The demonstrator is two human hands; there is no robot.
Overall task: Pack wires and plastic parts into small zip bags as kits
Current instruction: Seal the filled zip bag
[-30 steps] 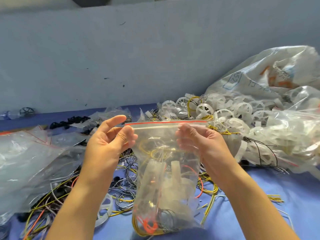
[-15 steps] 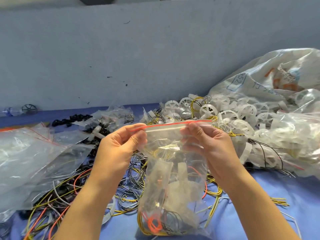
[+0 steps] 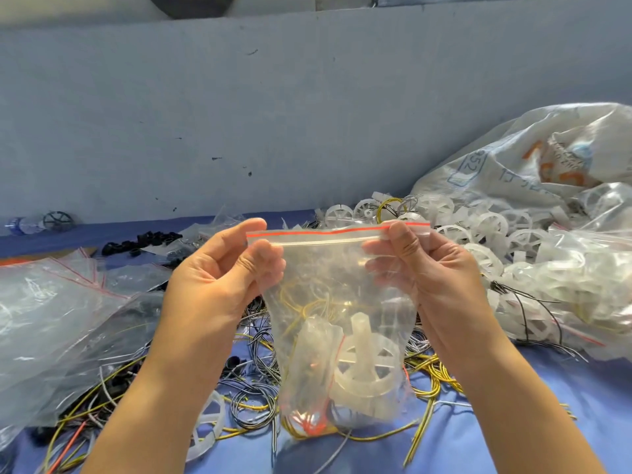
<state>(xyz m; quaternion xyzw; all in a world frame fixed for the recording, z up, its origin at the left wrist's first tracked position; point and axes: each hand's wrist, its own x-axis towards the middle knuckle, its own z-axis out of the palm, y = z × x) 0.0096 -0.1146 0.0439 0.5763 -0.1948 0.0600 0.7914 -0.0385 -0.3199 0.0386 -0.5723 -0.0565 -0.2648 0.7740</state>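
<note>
The left hand (image 3: 219, 285) pinches the top left corner of a small zip bag (image 3: 325, 268) between thumb and forefinger; its other fingers curl loosely behind. The right hand (image 3: 434, 278) pinches the top right corner the same way, so the seal strip, edged with a thin red line, is stretched level between them. The bag is clear, soft, crinkled film and hangs in the air above the middle of the table (image 3: 513, 422). Inside it are a translucent white spoked wheel (image 3: 367, 367), thin yellow wires (image 3: 307, 306) and an orange coil (image 3: 311, 427) at the bottom. Both palms face inward, forearms rising from the near edge. Under the bag lie tangled loose wires (image 3: 253, 398) on blue cloth. White wheels (image 3: 478, 230) are heaped toward the far right corner, and limp clear bags (image 3: 51, 319) lie along the left edge.
</note>
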